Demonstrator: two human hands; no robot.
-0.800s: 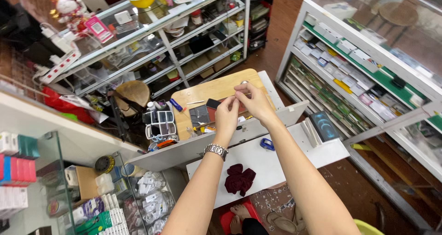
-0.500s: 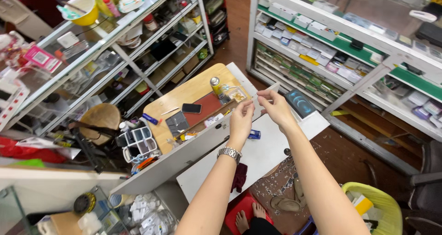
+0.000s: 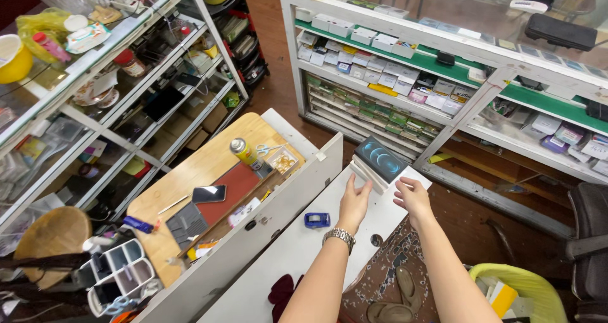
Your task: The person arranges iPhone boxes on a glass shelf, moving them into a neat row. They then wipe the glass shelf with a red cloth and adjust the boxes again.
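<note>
Seen from above, two bare forearms reach forward over a white counter [image 3: 297, 247]. The left hand [image 3: 353, 201], with a metal watch [image 3: 339, 236] on its wrist, has its fingers stretched out and pressed against the near side of a small stack of flat boxes [image 3: 377, 164]; whether it actually grips the stack cannot be told. The right hand [image 3: 413, 196] hangs loosely curled and empty just beside the stack's near right corner, close to it but not clearly touching. The stack sits at the far end of the counter: the top box is dark with a blue-green picture on its lid, and pale box edges show beneath it. On the counter left of the left wrist lies a small blue object [image 3: 316, 220], and nearer the viewer a dark red cloth [image 3: 278, 294]. Below the right arm, sandals [image 3: 396, 307] rest on a patterned mat, with a yellow-green basket [image 3: 525, 291] to the right. To the left, beyond a white partition, a wooden worktop [image 3: 190, 171] carries a spray can [image 3: 243, 152], a dark phone [image 3: 209, 194] on a red mat [image 3: 237, 183], and a small tray of brass-coloured bits [image 3: 282, 163]. Nothing lies between the hands and the stack. Farther off, a glass display case [image 3: 443, 76] with green shelves holds rows of small boxes, and wire shelving [image 3: 114, 95] on the left is crowded with clutter.
</note>
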